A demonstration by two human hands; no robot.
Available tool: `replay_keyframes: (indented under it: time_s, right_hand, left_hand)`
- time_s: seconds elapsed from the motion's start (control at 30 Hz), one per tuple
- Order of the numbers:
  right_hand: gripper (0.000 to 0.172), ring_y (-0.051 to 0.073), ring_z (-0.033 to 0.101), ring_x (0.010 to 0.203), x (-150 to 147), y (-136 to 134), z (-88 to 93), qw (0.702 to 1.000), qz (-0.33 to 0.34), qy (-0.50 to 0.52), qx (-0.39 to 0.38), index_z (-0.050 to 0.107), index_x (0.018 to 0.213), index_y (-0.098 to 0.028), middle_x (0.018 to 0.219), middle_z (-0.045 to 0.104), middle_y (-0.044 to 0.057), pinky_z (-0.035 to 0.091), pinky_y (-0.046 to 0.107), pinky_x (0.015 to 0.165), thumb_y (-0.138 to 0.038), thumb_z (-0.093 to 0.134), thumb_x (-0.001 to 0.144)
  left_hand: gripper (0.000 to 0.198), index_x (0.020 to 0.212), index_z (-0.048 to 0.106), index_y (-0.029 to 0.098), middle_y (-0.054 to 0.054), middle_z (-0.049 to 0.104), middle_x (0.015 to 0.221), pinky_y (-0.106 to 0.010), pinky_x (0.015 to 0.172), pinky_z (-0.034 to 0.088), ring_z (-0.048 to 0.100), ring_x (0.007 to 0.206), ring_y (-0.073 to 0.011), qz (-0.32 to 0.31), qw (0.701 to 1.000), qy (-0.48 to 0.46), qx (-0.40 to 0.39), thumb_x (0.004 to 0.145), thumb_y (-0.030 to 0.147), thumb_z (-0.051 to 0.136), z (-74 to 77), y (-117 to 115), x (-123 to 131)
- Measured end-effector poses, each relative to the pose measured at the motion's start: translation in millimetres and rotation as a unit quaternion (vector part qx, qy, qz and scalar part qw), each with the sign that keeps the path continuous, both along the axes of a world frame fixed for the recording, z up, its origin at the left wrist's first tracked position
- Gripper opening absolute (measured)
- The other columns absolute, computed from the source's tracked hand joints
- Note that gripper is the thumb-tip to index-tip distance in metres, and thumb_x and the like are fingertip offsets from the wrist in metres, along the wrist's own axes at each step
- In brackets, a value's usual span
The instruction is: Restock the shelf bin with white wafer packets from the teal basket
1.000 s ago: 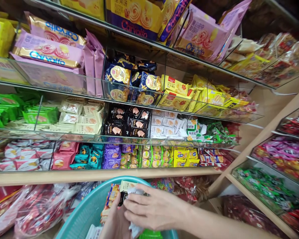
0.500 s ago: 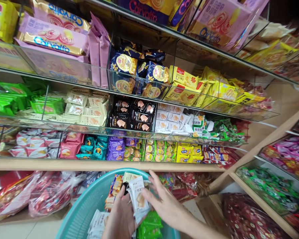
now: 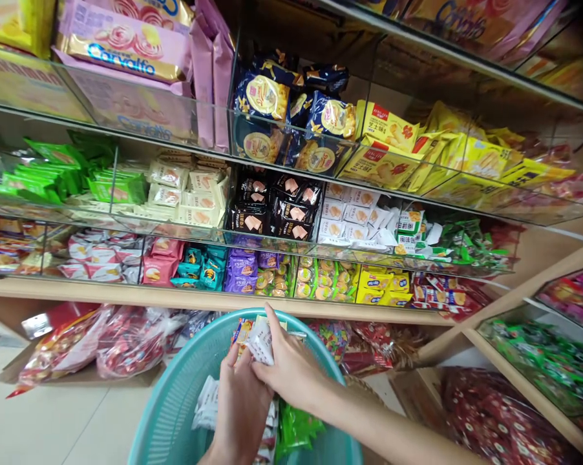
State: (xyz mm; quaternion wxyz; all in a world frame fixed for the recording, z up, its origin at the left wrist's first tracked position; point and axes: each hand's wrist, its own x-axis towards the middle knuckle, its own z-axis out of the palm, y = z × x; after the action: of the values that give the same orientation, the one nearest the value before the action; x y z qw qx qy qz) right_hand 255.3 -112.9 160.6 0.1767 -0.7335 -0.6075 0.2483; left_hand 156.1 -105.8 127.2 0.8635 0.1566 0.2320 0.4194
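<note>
Over a teal plastic basket point(image 3: 148, 413), both hands come together around several small white snack packets point(image 3: 261, 342). My left hand point(image 3: 240, 391) is curled under and beside them, its fingertips touching the near left edge. My right hand point(image 3: 289, 368) grips them from the right, the index finger stretched along the top. The fingers and palms hide the lower part of the packets. In the basket below lie green packets point(image 3: 296, 426) and more white packets point(image 3: 207, 407). An orange and blue packet point(image 3: 243, 332) shows behind my left fingertips.
Ahead rise shelves with clear dividers, holding white packets point(image 3: 352, 213), black packets point(image 3: 294, 210) and yellow packets point(image 3: 388, 129). A wooden shelf edge point(image 3: 127, 294) runs just behind the basket. Plastic bags of sweets point(image 3: 131, 342) lie on the floor, and a side rack point(image 3: 529, 361) stands at right.
The hands have closed together around the white packets, and my right hand has moved left over them. The camera view has shifted, so the basket now sits higher and slightly right.
</note>
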Motion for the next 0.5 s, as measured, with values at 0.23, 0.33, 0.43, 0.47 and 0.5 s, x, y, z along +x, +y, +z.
replay_keyframes:
  time_s: [0.23, 0.33, 0.43, 0.47, 0.5]
  right_hand:
    - [0.101, 0.025, 0.060, 0.103, -14, 18, -7.0, 1.000, 0.026, 0.009, 0.011, -0.002, 0.148, -0.025, 0.123, 0.060, 0.009, 0.043, 0.030, 0.074, -0.019, 0.060, 0.068]
    - [0.101, 0.026, 0.061, 0.101, -21, 25, -9.4, 0.999, 0.040, 0.014, 0.010, -0.001, 0.148, -0.026, 0.121, 0.061, 0.009, 0.043, 0.031, 0.073, -0.016, 0.060, 0.067]
    - [0.101, 0.025, 0.063, 0.093, -25, 30, -13.4, 0.998, 0.059, 0.024, 0.008, -0.002, 0.148, -0.025, 0.115, 0.064, 0.010, 0.043, 0.030, 0.069, -0.019, 0.061, 0.068]
    - [0.102, 0.025, 0.063, 0.093, -26, 32, -14.8, 0.997, 0.070, 0.029, 0.007, -0.002, 0.148, -0.024, 0.114, 0.065, 0.010, 0.044, 0.030, 0.069, -0.021, 0.062, 0.068]
    - [0.103, 0.025, 0.063, 0.094, -27, 34, -16.1, 0.996, 0.084, 0.032, 0.009, -0.001, 0.148, -0.024, 0.114, 0.064, 0.010, 0.044, 0.031, 0.070, -0.023, 0.064, 0.068]
  left_hand:
    - [0.052, 0.139, 0.038, 0.015, -0.013, 0.063, 0.125, -0.046, 0.107, 0.034, 0.054, 0.121, -0.0266, 0.018, 1.000, -0.007, 0.011, 0.090, 0.033, 0.041, -1.7, 7, -16]
    - [0.050, 0.137, 0.041, 0.017, -0.012, 0.063, 0.126, -0.046, 0.108, 0.034, 0.052, 0.122, -0.0264, 0.017, 1.000, -0.014, 0.001, 0.090, 0.035, 0.042, -5.4, 10, -24]
    - [0.049, 0.131, 0.047, 0.017, -0.012, 0.059, 0.130, -0.047, 0.110, 0.031, 0.046, 0.128, -0.0273, 0.005, 0.999, 0.018, -0.041, 0.088, 0.040, 0.041, -14.4, 17, -37]
    - [0.048, 0.129, 0.049, 0.018, -0.012, 0.057, 0.133, -0.048, 0.111, 0.029, 0.043, 0.130, -0.0274, 0.025, 0.996, 0.060, -0.056, 0.088, 0.041, 0.041, -18.7, 20, -42]
    - [0.047, 0.128, 0.050, 0.019, -0.011, 0.054, 0.136, -0.047, 0.113, 0.026, 0.040, 0.133, -0.0265, 0.055, 0.990, 0.109, -0.065, 0.088, 0.042, 0.041, -23.3, 23, -49]
